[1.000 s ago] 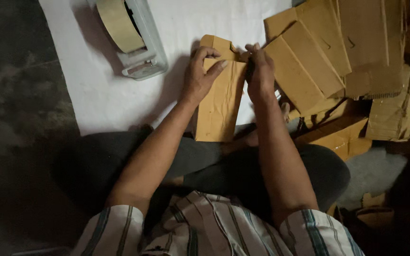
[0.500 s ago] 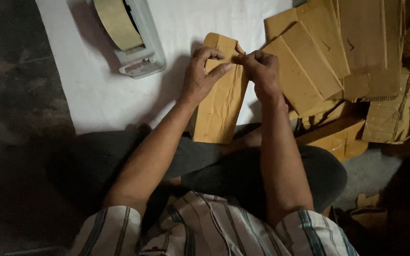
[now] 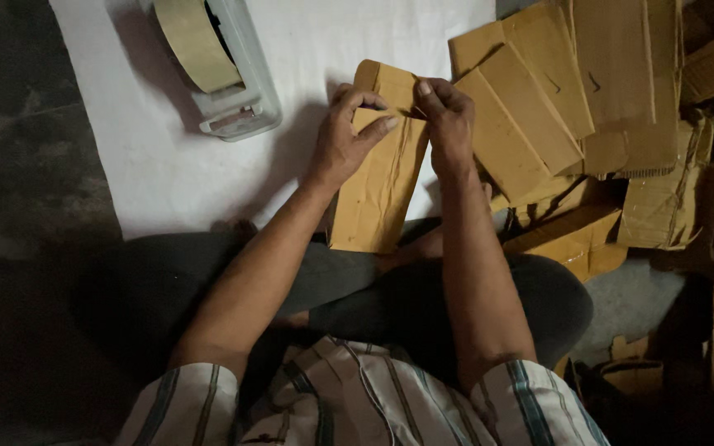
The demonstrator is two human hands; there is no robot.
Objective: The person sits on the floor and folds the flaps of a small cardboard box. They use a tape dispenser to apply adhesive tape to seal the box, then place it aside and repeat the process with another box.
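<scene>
Both hands (image 3: 349, 140) (image 3: 448, 124) on flat cardboard box (image 3: 378, 177)

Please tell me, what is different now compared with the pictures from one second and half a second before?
The right hand slid from the cardboard piece's right edge up to its top end, meeting the left hand; both now pinch there. The left hand's fingers curled tighter. Nothing was let go. The tape dispenser, the white sheet and the cardboard stack stayed as they were.
</scene>
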